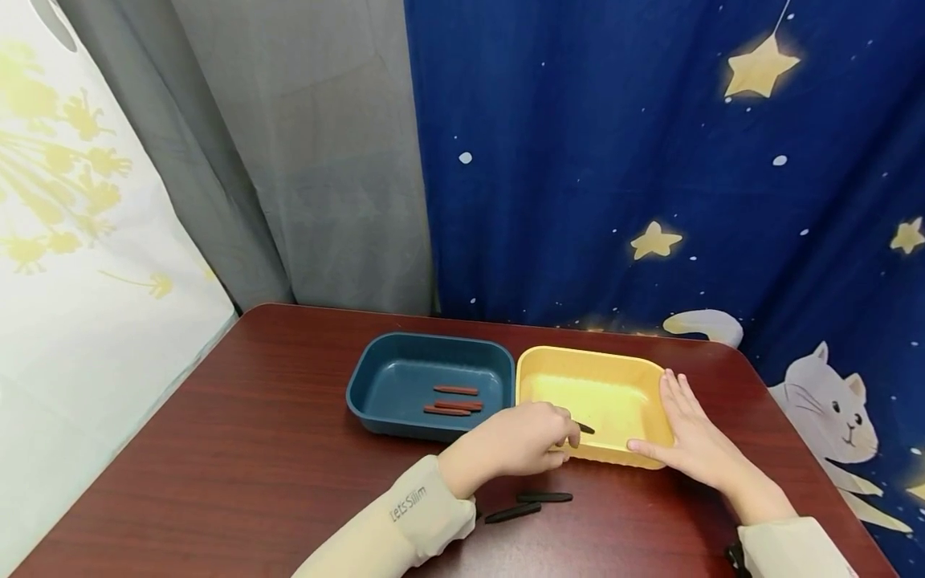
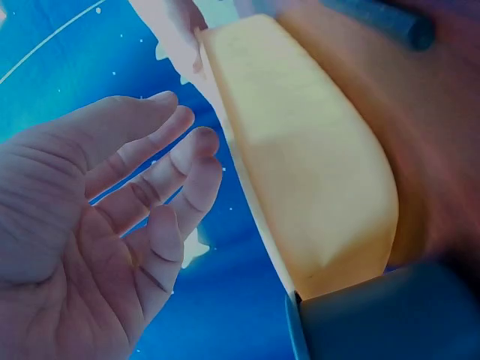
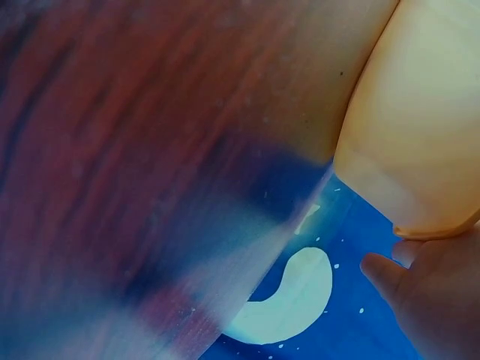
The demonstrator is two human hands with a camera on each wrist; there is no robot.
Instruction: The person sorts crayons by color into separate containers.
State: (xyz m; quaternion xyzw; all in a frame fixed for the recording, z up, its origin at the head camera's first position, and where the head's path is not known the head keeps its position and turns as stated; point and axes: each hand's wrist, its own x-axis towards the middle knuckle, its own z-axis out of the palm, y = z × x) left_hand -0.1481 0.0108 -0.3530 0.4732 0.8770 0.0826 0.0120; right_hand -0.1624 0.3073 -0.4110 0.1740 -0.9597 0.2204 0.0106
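From the head camera I see my left hand (image 1: 516, 445) over the near rim of the yellow tray (image 1: 636, 365), fingers curled and pinching a thin dark stick (image 1: 584, 429) whose tip pokes out above the tray floor. My right hand (image 1: 690, 433) lies flat along the tray's right wall, fingers straight, steadying it and gripping nothing. Two more dark sticks (image 1: 527, 504) lie on the table (image 1: 238, 449) just in front of the yellow tray, and three reddish sticks (image 1: 455, 400) sit in the blue tray (image 1: 368, 377) touching the yellow tray's left side.

The left wrist camera shows the yellow tray's outer wall (image 2: 315, 165) beside a palm with loosely spread fingers; the stick is not visible here.

The right wrist camera shows only a fingertip (image 3: 382, 274) just under the yellow tray's corner (image 3: 420, 142), with the table blurred beside it.

I judge the stick light, stiff and smooth, apt to roll, so a pinch at its middle between thumb and forefinger should suit it best
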